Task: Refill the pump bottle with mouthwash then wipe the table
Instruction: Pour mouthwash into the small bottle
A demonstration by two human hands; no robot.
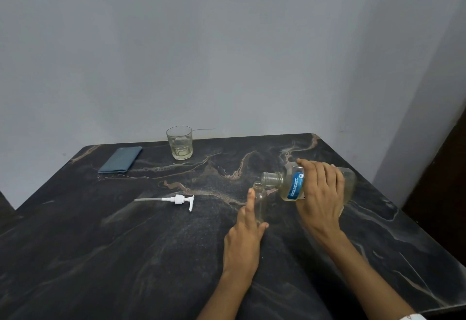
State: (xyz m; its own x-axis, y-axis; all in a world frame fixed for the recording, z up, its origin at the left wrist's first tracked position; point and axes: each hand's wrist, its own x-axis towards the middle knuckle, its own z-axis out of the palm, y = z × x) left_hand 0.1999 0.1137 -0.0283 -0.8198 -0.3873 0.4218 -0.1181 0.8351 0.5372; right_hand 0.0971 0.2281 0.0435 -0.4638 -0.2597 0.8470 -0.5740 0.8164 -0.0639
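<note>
Dark marble table (126, 256) carries the work. Left hand (243, 234) holds the small bottle (259, 200) upright, fingers wrapped around it. Right hand (321, 191) grips the tilted mouthwash bottle (290, 184), mouth just above the narrow neck. Misalignment likely causes spillage. Farther off: pump (176, 200), cloth (121, 159), glass (179, 142).
</note>
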